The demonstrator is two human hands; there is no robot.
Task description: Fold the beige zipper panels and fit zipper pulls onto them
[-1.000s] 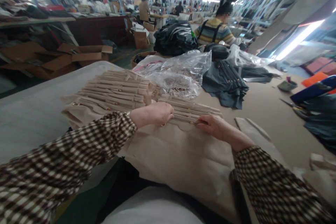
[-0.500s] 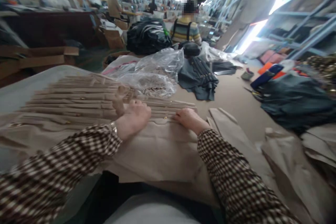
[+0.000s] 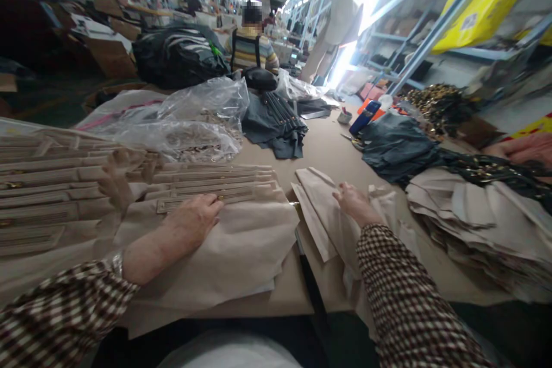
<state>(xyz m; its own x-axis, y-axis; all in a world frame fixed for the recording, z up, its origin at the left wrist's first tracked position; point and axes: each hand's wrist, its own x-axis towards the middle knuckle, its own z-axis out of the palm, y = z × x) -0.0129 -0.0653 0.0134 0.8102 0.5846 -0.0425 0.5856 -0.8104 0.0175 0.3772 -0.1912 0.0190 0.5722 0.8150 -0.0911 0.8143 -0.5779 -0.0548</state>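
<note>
My left hand (image 3: 190, 221) lies palm down on a beige fabric piece (image 3: 241, 241), fingers close together at its zipper edge. A stack of beige pieces with zippers and brass-coloured pulls (image 3: 241, 178) lies just beyond. Further left, more zippered beige pieces (image 3: 52, 184) overlap in rows, beside a crumpled tan strip (image 3: 116, 181). My right hand (image 3: 356, 204) is over folded beige panels (image 3: 319, 201) on the right, its fingers slightly apart; whether they touch the cloth I cannot tell. A long, narrow dark object (image 3: 310, 276) lies between the two fabric groups.
Clear plastic bags (image 3: 202, 115) and dark zippered cloth (image 3: 276, 121) lie behind. To the right are scissors (image 3: 356, 141), a blue box-like item (image 3: 365, 117), dark fabric (image 3: 397, 144) and a beige cloth pile (image 3: 466, 207). A person in a striped top (image 3: 250, 49) sits further back.
My right hand has left the zippered fabric and moved right to the folded panels. My left hand stays on the fabric, now flatter. The view has turned right.
</note>
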